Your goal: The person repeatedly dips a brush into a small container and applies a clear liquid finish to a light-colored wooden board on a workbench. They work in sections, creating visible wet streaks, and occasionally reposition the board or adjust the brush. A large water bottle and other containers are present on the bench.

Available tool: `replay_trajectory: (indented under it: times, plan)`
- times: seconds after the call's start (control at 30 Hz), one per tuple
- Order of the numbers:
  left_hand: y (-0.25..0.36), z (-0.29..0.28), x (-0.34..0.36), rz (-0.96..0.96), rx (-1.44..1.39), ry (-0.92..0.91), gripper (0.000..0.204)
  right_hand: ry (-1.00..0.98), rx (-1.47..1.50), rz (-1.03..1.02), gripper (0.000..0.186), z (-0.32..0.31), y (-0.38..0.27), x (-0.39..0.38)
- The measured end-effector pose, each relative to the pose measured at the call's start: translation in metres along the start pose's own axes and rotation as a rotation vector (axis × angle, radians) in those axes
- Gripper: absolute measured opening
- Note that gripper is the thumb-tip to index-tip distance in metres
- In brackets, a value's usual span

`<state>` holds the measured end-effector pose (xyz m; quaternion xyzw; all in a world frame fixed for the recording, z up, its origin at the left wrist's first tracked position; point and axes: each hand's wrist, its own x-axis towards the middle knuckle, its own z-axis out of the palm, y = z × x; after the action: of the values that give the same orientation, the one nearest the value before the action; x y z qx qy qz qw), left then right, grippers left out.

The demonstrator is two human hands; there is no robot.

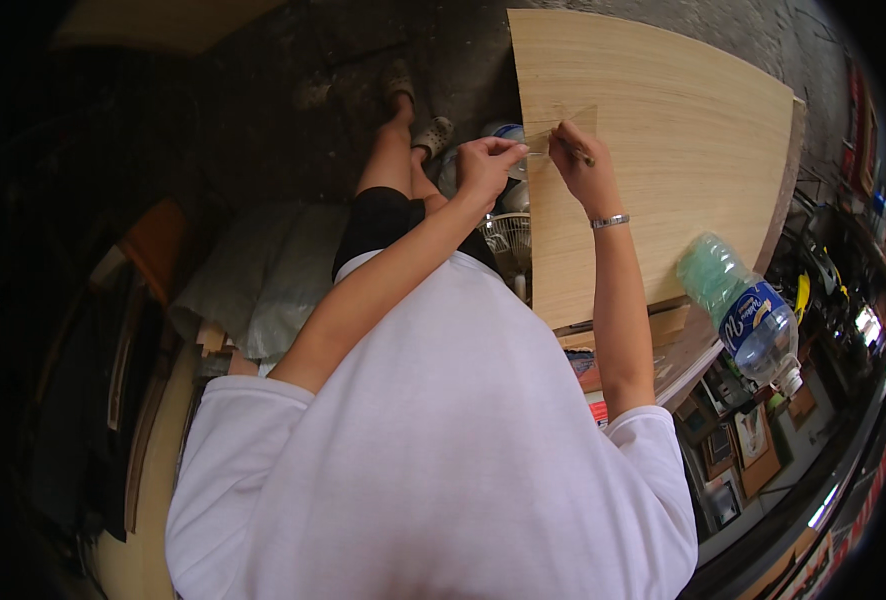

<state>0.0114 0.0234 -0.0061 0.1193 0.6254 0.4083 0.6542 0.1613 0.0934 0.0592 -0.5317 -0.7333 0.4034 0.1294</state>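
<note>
A large pale plywood board (pixel 663 130) lies in front of me on a work surface. My left hand (pixel 488 165) pinches a small triangular wooden piece (pixel 563 125) against the board near its left edge. My right hand (pixel 581 165), with a metal bracelet on the wrist, grips a pencil (pixel 575 150) whose tip rests on the board beside that piece. Both arms reach forward over my white shirt.
A green-tinted plastic water bottle (pixel 748 315) lies at the board's near right corner. A small white fan (pixel 508 238) and my sandalled feet (pixel 418 115) are below the board's left edge. A grey sack (pixel 263 275) sits at left, framed pictures (pixel 738 455) at lower right.
</note>
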Motion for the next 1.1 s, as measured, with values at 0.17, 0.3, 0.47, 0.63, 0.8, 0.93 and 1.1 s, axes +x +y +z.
replay_trajectory:
  times: [0.17, 0.3, 0.47, 0.63, 0.8, 0.93, 1.1]
  plan:
    - [0.0, -0.003, -0.001, -0.009, -0.01, -0.037, 0.017, 0.069, 0.15, 0.091, 0.007, 0.007, -0.008, -0.046]
    - [0.002, -0.025, -0.016, -0.003, -0.041, -0.035, 0.018, 0.319, 0.451, 0.253, 0.012, 0.009, -0.002, -0.039]
    - [0.0, -0.05, -0.027, -0.095, -0.083, -0.032, 0.015, 0.354, 0.783, 0.246, 0.012, 0.041, 0.011, -0.018]
    - [-0.007, -0.062, -0.022, -0.115, -0.029, -0.124, 0.018, 0.366, 0.767, 0.273, 0.012, 0.051, 0.019, -0.023]
    - [-0.005, -0.071, -0.026, -0.172, -0.176, -0.089, 0.018, 0.368, 0.753, 0.238, 0.013, 0.047, 0.018, -0.021]
    - [0.003, -0.057, -0.027, -0.109, -0.106, -0.148, 0.018, 0.388, 0.74, 0.248, 0.013, 0.042, 0.009, -0.023]
    - [0.002, -0.019, -0.023, -0.054, -0.041, -0.036, 0.019, 0.271, 0.39, 0.18, 0.011, 0.025, 0.001, -0.02]
